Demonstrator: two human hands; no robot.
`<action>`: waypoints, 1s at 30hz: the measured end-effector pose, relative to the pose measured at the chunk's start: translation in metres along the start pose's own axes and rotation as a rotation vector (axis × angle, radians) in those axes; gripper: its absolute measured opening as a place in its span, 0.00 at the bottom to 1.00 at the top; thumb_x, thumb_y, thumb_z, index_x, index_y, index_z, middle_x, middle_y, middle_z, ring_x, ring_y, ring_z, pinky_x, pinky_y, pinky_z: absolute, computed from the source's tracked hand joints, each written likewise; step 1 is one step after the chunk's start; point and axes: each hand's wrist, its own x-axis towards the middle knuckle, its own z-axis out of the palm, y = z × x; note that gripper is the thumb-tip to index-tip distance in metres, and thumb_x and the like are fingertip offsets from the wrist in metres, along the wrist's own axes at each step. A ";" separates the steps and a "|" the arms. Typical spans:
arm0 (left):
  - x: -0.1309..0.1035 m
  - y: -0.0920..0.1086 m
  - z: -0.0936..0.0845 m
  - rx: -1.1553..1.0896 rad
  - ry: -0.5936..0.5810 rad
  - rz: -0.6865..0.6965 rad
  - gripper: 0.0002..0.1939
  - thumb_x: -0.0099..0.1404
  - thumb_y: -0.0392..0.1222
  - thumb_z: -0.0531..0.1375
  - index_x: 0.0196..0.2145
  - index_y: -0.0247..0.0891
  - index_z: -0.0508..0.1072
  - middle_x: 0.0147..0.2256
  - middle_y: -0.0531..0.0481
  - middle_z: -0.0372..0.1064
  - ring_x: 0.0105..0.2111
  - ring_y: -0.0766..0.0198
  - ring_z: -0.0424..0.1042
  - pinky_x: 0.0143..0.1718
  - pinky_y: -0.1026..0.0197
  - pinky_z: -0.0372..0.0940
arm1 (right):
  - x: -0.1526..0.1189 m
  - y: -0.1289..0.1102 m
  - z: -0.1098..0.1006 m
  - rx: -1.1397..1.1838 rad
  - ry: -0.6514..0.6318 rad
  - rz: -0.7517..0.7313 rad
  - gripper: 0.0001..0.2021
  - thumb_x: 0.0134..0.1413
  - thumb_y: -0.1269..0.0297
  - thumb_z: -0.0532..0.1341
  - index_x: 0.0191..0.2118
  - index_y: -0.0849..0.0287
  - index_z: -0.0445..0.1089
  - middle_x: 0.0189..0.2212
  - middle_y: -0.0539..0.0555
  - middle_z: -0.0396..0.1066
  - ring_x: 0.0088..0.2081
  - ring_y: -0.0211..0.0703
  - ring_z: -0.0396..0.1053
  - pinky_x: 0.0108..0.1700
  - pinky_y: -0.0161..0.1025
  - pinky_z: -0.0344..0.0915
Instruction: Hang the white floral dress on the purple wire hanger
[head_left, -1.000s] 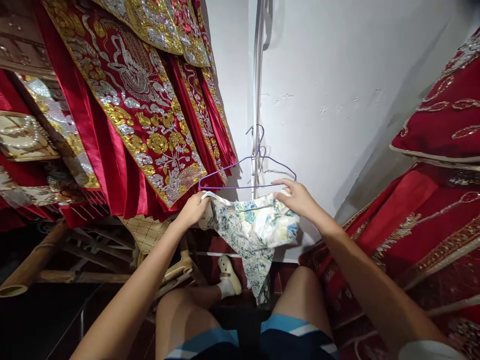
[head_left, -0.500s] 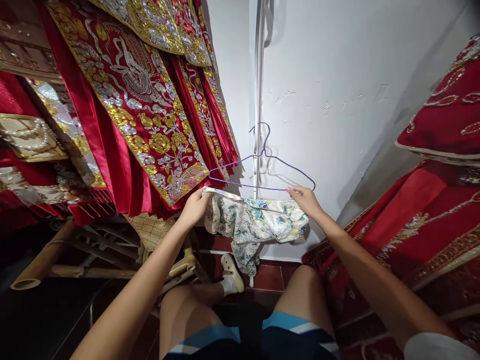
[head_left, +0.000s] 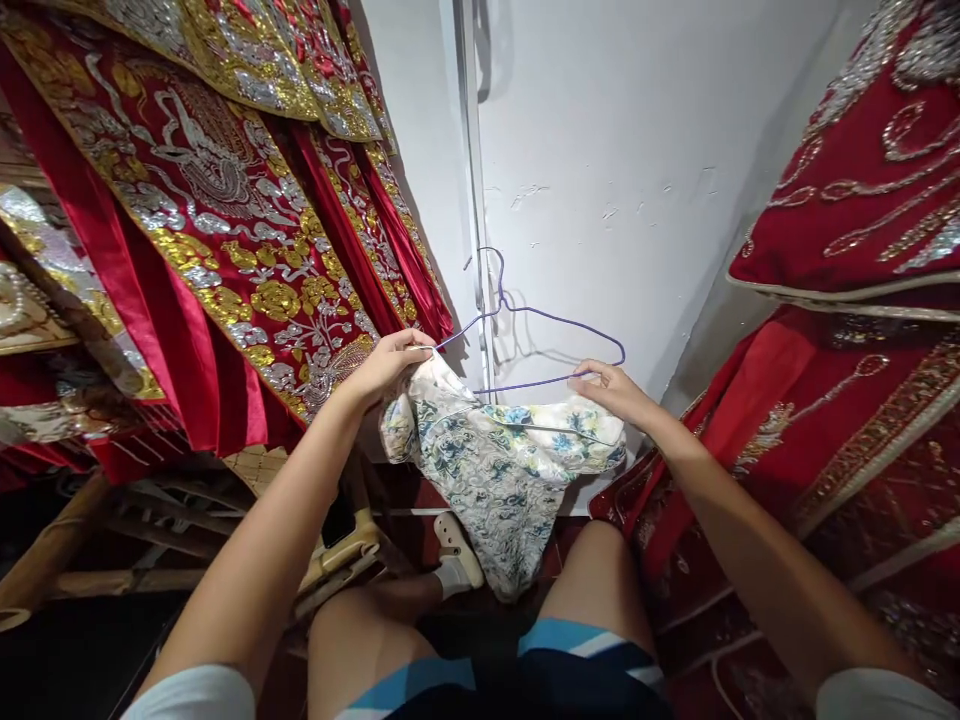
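Observation:
A white floral top [head_left: 499, 490] with short puffy sleeves and blue and green flowers hangs in front of me, its lower part falling between my knees. My left hand [head_left: 396, 362] is closed on its left shoulder, and the left end of the purple wire hanger [head_left: 559, 312] goes into the cloth there. My right hand [head_left: 609, 388] pinches the hanger's bottom bar near its right end, just above the top's right shoulder. That end of the hanger is outside the cloth. Whether the right fingers also grip the fabric is unclear.
Red embroidered costumes [head_left: 217, 230] with gold and silver sequins hang at the left, above a bamboo frame [head_left: 127, 580]. More red beaded garments [head_left: 847, 230] hang close at the right. A white wall [head_left: 615, 130] with a vertical rail [head_left: 471, 150] stands ahead.
My left hand has brought the top's left shoulder up over the hanger's left end. The top has spread out and hangs lower. The view has shifted a little to the right.

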 end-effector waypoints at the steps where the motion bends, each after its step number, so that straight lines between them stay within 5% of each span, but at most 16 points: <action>1: 0.001 0.003 -0.003 -0.018 -0.080 -0.074 0.17 0.49 0.42 0.70 0.37 0.35 0.77 0.28 0.49 0.72 0.25 0.65 0.68 0.25 0.65 0.61 | -0.007 -0.003 0.000 0.014 -0.044 -0.026 0.25 0.51 0.48 0.67 0.51 0.55 0.67 0.18 0.41 0.54 0.20 0.35 0.50 0.24 0.34 0.47; 3: 0.003 0.003 -0.011 -0.055 -0.193 -0.182 0.20 0.49 0.44 0.71 0.40 0.34 0.79 0.32 0.45 0.76 0.28 0.62 0.72 0.27 0.64 0.65 | -0.022 -0.007 0.001 -0.041 -0.121 -0.086 0.45 0.47 0.49 0.70 0.67 0.53 0.51 0.24 0.44 0.63 0.23 0.39 0.60 0.26 0.34 0.56; 5: 0.003 -0.002 -0.017 -0.108 -0.206 -0.203 0.20 0.48 0.44 0.71 0.40 0.34 0.81 0.35 0.42 0.78 0.28 0.61 0.74 0.28 0.64 0.66 | -0.034 -0.010 0.006 -0.256 -0.141 -0.136 0.57 0.42 0.52 0.73 0.72 0.51 0.40 0.35 0.51 0.70 0.31 0.45 0.69 0.33 0.38 0.64; 10: 0.004 -0.015 -0.018 -0.222 -0.112 -0.161 0.16 0.47 0.41 0.69 0.35 0.33 0.82 0.31 0.45 0.78 0.25 0.61 0.74 0.27 0.63 0.69 | -0.043 0.001 0.020 -0.725 -0.037 -0.277 0.35 0.55 0.67 0.60 0.69 0.50 0.55 0.56 0.60 0.69 0.51 0.57 0.70 0.49 0.47 0.66; 13: 0.003 -0.019 -0.013 -0.249 -0.092 -0.156 0.14 0.47 0.40 0.68 0.34 0.33 0.82 0.31 0.44 0.78 0.27 0.59 0.75 0.29 0.62 0.70 | -0.033 0.012 0.015 -0.634 0.192 -0.243 0.30 0.53 0.69 0.57 0.64 0.54 0.61 0.47 0.58 0.73 0.41 0.51 0.72 0.43 0.44 0.66; 17: 0.000 -0.019 -0.008 -0.290 -0.052 -0.156 0.11 0.48 0.39 0.68 0.31 0.33 0.81 0.30 0.44 0.78 0.26 0.59 0.76 0.28 0.62 0.71 | -0.009 0.018 -0.008 -0.295 0.448 -0.254 0.36 0.49 0.68 0.60 0.66 0.55 0.56 0.33 0.51 0.69 0.31 0.44 0.67 0.37 0.39 0.64; 20: -0.002 -0.017 -0.008 -0.324 -0.047 -0.177 0.11 0.47 0.38 0.68 0.31 0.33 0.81 0.30 0.43 0.79 0.26 0.58 0.77 0.28 0.62 0.73 | 0.014 0.012 -0.028 -0.150 0.427 -0.241 0.33 0.48 0.65 0.60 0.63 0.57 0.61 0.28 0.48 0.67 0.29 0.42 0.64 0.34 0.38 0.62; 23: -0.003 -0.017 -0.010 -0.339 -0.014 -0.180 0.10 0.47 0.37 0.68 0.30 0.32 0.81 0.31 0.41 0.80 0.28 0.56 0.78 0.30 0.60 0.74 | 0.035 0.003 -0.041 -0.130 0.263 -0.153 0.15 0.50 0.60 0.60 0.42 0.60 0.76 0.23 0.50 0.67 0.29 0.43 0.64 0.32 0.38 0.60; 25: -0.003 -0.020 -0.011 -0.352 0.019 -0.174 0.10 0.47 0.37 0.68 0.30 0.32 0.81 0.32 0.40 0.80 0.29 0.53 0.79 0.31 0.58 0.75 | 0.042 -0.003 -0.045 -0.132 0.202 -0.106 0.10 0.49 0.59 0.60 0.29 0.60 0.75 0.21 0.51 0.67 0.27 0.43 0.64 0.30 0.38 0.58; 27: -0.002 -0.025 -0.012 -0.369 0.048 -0.167 0.11 0.47 0.37 0.68 0.31 0.32 0.82 0.33 0.40 0.80 0.30 0.52 0.80 0.33 0.57 0.76 | 0.043 -0.008 -0.044 -0.116 0.241 -0.108 0.08 0.47 0.60 0.62 0.28 0.59 0.73 0.19 0.49 0.65 0.24 0.41 0.61 0.28 0.37 0.55; 30: -0.001 -0.030 -0.010 -0.368 0.072 -0.161 0.11 0.47 0.37 0.68 0.31 0.31 0.82 0.32 0.39 0.80 0.30 0.51 0.80 0.38 0.53 0.76 | 0.040 -0.013 -0.041 -0.084 0.358 -0.157 0.14 0.45 0.63 0.63 0.41 0.57 0.73 0.17 0.44 0.60 0.21 0.37 0.55 0.26 0.36 0.52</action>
